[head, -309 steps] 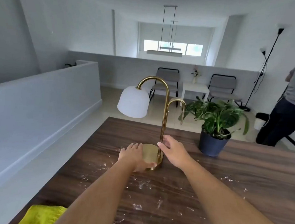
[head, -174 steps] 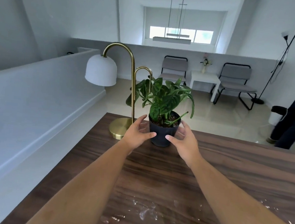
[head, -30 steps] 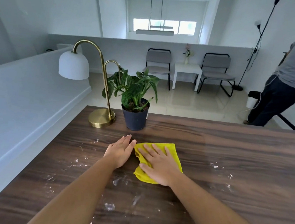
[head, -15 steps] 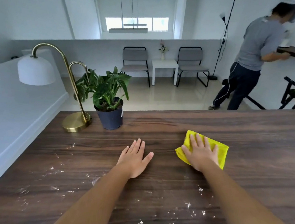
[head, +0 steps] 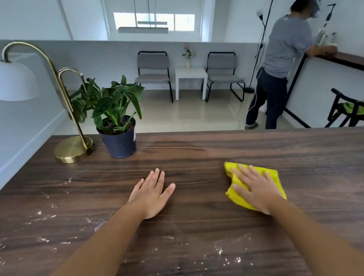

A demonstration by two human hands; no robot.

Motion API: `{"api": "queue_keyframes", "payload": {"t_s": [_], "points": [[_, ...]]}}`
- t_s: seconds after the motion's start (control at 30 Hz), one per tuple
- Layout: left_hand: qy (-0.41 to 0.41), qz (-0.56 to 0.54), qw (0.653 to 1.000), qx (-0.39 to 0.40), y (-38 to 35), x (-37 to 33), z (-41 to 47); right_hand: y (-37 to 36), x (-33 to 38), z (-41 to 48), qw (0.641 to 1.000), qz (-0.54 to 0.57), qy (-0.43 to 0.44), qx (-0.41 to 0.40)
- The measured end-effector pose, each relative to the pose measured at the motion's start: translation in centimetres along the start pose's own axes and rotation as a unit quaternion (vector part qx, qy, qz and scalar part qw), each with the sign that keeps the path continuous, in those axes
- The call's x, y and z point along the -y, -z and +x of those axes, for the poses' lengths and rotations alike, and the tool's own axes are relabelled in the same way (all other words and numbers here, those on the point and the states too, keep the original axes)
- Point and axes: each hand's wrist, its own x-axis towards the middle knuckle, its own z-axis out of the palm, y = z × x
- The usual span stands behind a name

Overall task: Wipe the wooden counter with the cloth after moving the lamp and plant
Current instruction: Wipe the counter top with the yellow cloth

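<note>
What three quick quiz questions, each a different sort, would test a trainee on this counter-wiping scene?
1. True or false: the right hand presses flat on the yellow cloth.
2. What stands nearest the lamp? A) plant B) cloth C) left hand
3. Fill in: white specks remain on the wooden counter mostly on its ____ side, toward the camera.

Key: 1 true; 2 A; 3 near.

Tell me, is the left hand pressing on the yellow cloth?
No, the left hand lies flat on the bare counter; the right hand presses the cloth.
</note>
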Motion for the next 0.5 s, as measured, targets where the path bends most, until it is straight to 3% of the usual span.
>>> {"api": "queue_keyframes", "payload": {"t_s": [0.13, 0.2, 0.37, 0.43, 0.5], "points": [[0.0, 0.003, 1.0, -0.012, -0.3, 0.1, 0.2, 0.3, 1.9, 4.5, 0.99, 0.032, -0.139, 0.0], [0.002, 0.003, 1.0, -0.014, -0.5, 0.2, 0.3, 0.7, 5.6, 6.4, 0.99, 0.052, -0.132, 0.002], [0.007, 0.026, 0.999, -0.016, -0.8, 0.5, 0.5, -0.4, 15.5, 6.2, 0.996, 0.017, 0.088, -0.002], [0.012, 0.019, 1.0, -0.018, -0.8, 0.5, 0.6, -0.2, 14.9, 6.0, 0.985, 0.016, 0.171, 0.013], [0.013, 0.011, 1.0, -0.015, -0.8, 0.5, 0.5, 0.4, 11.9, 6.3, 0.979, 0.036, 0.198, 0.029]]}}
